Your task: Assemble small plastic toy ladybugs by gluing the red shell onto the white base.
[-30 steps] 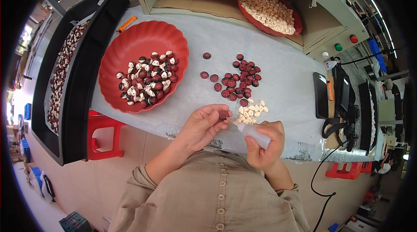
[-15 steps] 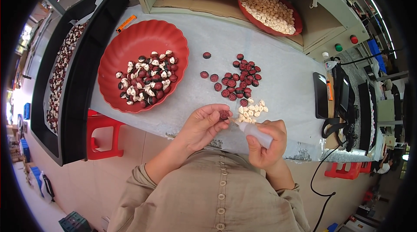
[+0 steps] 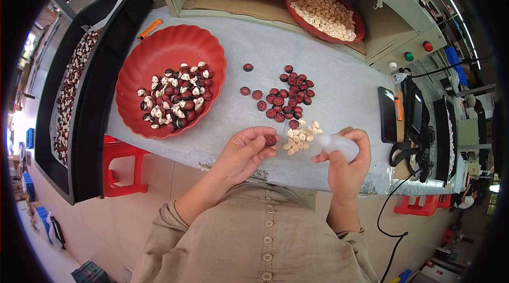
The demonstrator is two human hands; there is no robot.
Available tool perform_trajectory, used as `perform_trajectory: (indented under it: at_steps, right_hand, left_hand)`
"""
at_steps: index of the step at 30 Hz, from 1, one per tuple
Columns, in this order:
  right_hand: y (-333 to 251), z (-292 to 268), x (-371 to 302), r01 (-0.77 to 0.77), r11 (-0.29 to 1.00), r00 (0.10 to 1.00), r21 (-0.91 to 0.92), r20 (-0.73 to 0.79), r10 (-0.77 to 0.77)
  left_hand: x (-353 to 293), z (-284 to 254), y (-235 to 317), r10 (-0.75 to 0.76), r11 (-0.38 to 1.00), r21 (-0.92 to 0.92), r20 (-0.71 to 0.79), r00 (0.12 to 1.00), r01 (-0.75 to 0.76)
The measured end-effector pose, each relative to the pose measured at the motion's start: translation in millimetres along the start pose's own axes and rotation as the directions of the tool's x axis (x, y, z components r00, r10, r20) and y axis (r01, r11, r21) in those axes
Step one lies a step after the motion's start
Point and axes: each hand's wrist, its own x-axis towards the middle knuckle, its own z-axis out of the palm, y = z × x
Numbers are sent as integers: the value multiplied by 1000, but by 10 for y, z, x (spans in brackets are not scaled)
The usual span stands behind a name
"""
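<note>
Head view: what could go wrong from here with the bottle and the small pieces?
The bottle in the right hand points toward the loose cream pieces; a drip might land on them.
The dark red piece sits at the left hand's fingertips, so it could slip.
The right hand is close to the cream pieces and might scatter them.

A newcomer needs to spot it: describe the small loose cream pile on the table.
Start at the big scalloped red bowl on the pale-covered table. To its right is a scatter of dark red pieces; at that scatter's near end lies the cream pile. Unlike those dark pieces, it is pale cream.
</note>
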Motion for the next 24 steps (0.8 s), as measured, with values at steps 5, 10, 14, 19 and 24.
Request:
perform_trajectory:
  at_steps: [5,10,14,19,24]
  right_hand:
    - [114,-458,-19,-279,922,950,268,-62,305]
    - [181,-652,-165,-363,928,923,88,-103,371]
    - [201,-699,-165,-341,934,935,-109,-144,325]
    - [304,-605,95,-129,740,987,-660,-160,29]
    - [428,-571,241,-45,517,997,-855,-75,-37]
  left_hand:
    - [-1,-10,-1,3,1000,14,9,1000,-3]
    - [-41,1,46,19,1000,10,-7,1000,-19]
    - [7,46,-1,10,1000,22,-2,1000,-10]
    - [-25,18,4,14,999,30,-4,1000,-14]
    - [-24,30,16,7,1000,30,2,1000,-7]
